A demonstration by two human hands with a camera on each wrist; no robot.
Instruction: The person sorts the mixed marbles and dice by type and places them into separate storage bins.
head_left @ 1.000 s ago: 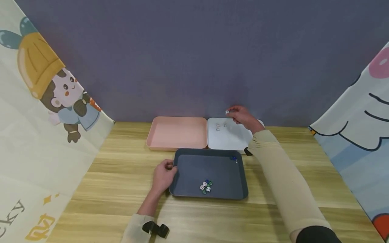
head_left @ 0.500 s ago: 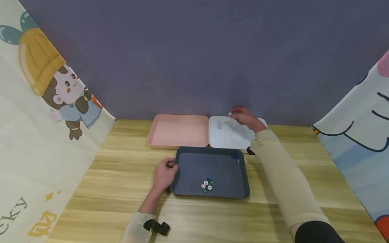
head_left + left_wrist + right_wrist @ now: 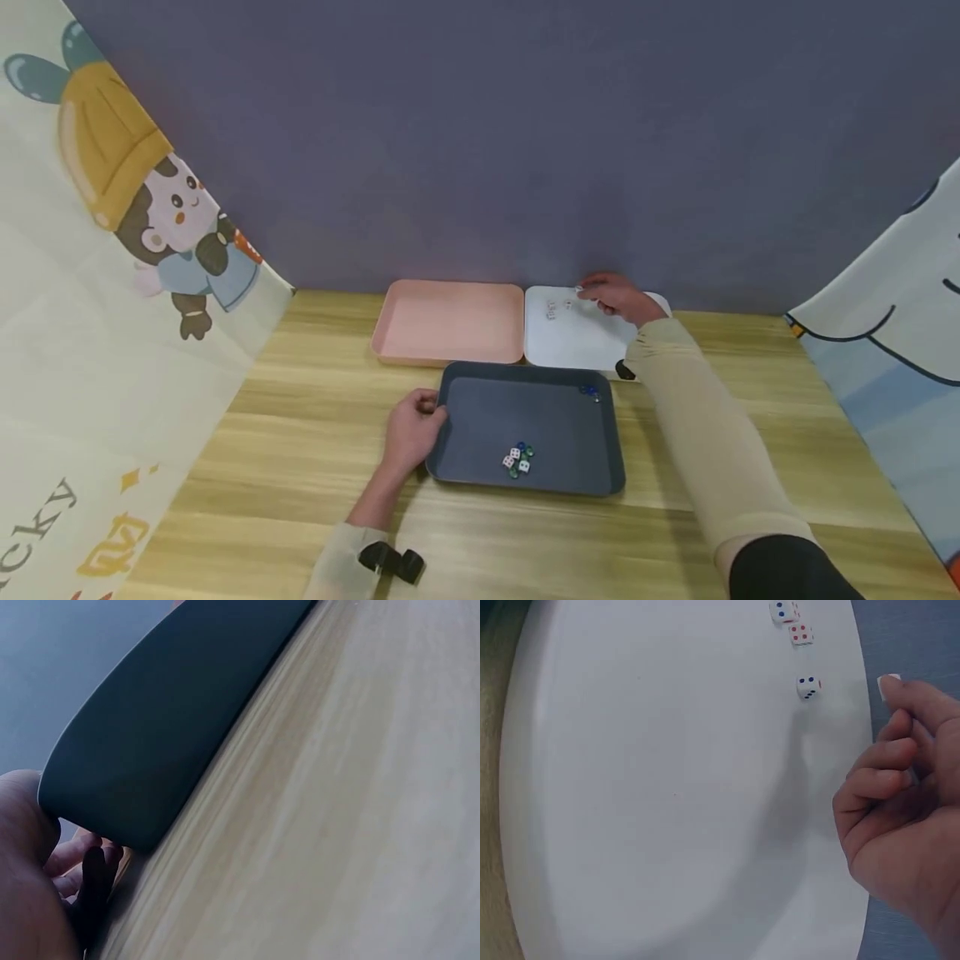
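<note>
At the left rim of the dark grey tray (image 3: 480,417), my left hand (image 3: 412,429) holds the edge, thumb over the rim and fingers at the outer side; the left wrist view shows the tray wall (image 3: 150,727) close by. My right hand (image 3: 618,298) is over the back of the white tray (image 3: 585,346), pinching a small white die (image 3: 889,684) mostly covered by the fingertips. Several dice, including one showing blue and black pips (image 3: 808,688), lie in the white tray. Within the dark tray, white dice (image 3: 514,454) and green and blue glass-like pieces (image 3: 530,452) form a cluster.
A pink tray (image 3: 450,325) stands left of the white one, behind the dark tray. Several blue pieces (image 3: 590,391) lie in the dark tray's far right corner. A dark grey wall (image 3: 480,150) rises behind the trays on the wooden table (image 3: 300,433).
My right hand has lowered a little toward the white tray, still pinching the die. My left hand keeps its hold on the dark tray. The head view has shifted slightly.
</note>
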